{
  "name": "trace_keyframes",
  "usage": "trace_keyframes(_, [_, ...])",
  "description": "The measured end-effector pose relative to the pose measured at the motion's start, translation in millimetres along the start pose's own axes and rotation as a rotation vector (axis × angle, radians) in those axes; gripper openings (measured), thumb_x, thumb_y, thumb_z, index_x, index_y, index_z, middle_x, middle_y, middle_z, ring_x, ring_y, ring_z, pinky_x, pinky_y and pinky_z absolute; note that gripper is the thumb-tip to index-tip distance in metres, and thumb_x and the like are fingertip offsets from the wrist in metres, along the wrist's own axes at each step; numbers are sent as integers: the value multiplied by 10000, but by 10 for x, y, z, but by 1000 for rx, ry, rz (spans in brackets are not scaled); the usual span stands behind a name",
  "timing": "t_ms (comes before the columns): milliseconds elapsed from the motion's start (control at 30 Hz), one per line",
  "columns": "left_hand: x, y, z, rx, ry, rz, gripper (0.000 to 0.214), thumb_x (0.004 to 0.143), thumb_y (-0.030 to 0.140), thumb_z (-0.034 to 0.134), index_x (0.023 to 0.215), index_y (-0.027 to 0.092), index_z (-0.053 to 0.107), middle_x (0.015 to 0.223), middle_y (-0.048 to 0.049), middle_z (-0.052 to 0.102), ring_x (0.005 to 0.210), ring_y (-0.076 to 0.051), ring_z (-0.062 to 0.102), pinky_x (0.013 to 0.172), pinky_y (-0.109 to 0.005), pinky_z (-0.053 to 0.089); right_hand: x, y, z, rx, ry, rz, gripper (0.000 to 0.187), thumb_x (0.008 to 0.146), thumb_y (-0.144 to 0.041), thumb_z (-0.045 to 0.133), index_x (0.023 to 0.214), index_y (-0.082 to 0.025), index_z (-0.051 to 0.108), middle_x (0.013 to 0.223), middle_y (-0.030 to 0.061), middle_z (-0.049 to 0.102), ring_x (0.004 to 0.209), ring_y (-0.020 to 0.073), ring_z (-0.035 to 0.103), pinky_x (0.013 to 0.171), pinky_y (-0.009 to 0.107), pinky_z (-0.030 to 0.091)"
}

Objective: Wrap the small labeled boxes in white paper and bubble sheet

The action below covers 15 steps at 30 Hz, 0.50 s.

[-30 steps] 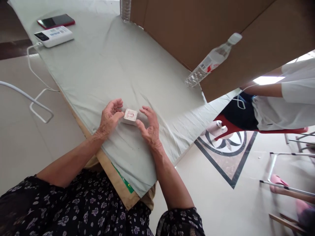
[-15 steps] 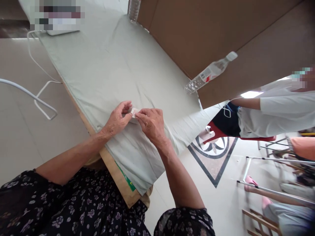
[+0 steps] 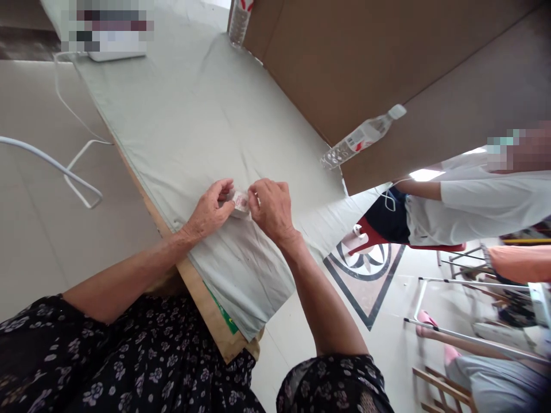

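Observation:
My left hand (image 3: 210,211) and my right hand (image 3: 272,207) meet over a small white square packet with a red mark (image 3: 240,201). Both hands pinch it with curled fingers, just above the pale green cloth (image 3: 193,126) that covers the table. Most of the packet is hidden by my fingers. My forearms reach in from the lower edge, with dark flowered sleeves.
A clear water bottle (image 3: 359,137) leans against a brown cardboard wall (image 3: 344,63); another bottle (image 3: 239,20) stands at the far end. A white box (image 3: 114,49) with a cable (image 3: 64,109) lies far left. Another person in white (image 3: 473,201) sits at right on a red chair.
One second ago my hands were open on either side of the packet lying on the cloth. They have since closed on it and lifted it slightly.

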<state>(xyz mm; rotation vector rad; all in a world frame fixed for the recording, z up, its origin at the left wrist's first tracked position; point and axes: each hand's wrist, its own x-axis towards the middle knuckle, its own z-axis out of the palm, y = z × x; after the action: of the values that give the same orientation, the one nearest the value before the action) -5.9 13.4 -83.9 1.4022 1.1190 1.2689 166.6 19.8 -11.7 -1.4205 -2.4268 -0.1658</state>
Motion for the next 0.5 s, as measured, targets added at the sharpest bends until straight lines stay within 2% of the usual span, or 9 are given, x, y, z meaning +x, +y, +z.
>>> trace_keyframes(133, [-26,56,20,27,2,-47,711,768,337,760,1432,190,553,1389,-158,642,1291,-309,628,1125,-505,512,106,95,-106,16,53,34,193,1068,-221,430,971,-223,597,982,75,696,897,228,613,900,396,388])
trace_keyframes(233, [-43,105,18,65,-83,-48,859,742,335,769,1529,184,457,1358,-149,649,1223,-290,655,1090,-477,530,208,176,-168,18,92,45,217,1087,-243,396,982,-232,585,1001,80,691,937,237,613,920,397,398])
trace_keyframes(333, [-50,120,7,69,-150,-11,913,742,322,751,1573,177,402,1311,-139,666,1144,-264,683,1037,-437,553,327,274,-196,40,126,67,253,1102,-278,360,1000,-227,585,1022,99,683,980,256,615,952,415,408])
trace_keyframes(500, [-42,121,-3,-13,-144,60,897,728,372,789,1545,231,448,1465,-159,583,1270,-302,628,1132,-495,479,604,503,-138,68,141,137,270,1111,-325,366,1009,-212,588,1039,109,667,1018,265,620,1000,450,420])
